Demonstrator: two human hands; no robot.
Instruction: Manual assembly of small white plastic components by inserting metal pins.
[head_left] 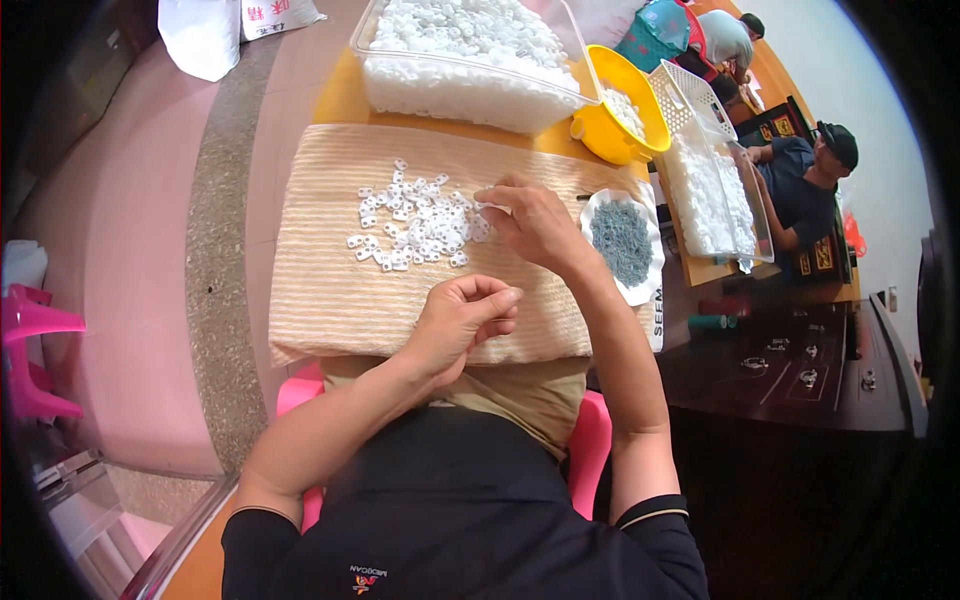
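A loose pile of small white plastic pieces with dark holes lies on a striped beige cloth. My right hand reaches to the right edge of this pile, its fingertips drawn together around a small white plastic piece. Closer to me, my left hand hovers over the near part of the cloth. Its thumb and forefinger press together and the other fingers curl in; whatever is between them is too small to make out. A white scalloped dish of tiny grey metal parts sits right of my right hand.
Beyond the cloth stands a clear bin heaped with white pieces. Beside it are a yellow basin and another clear bin. A person in dark clothes sits at the right, another farther back. A pink stool stands left.
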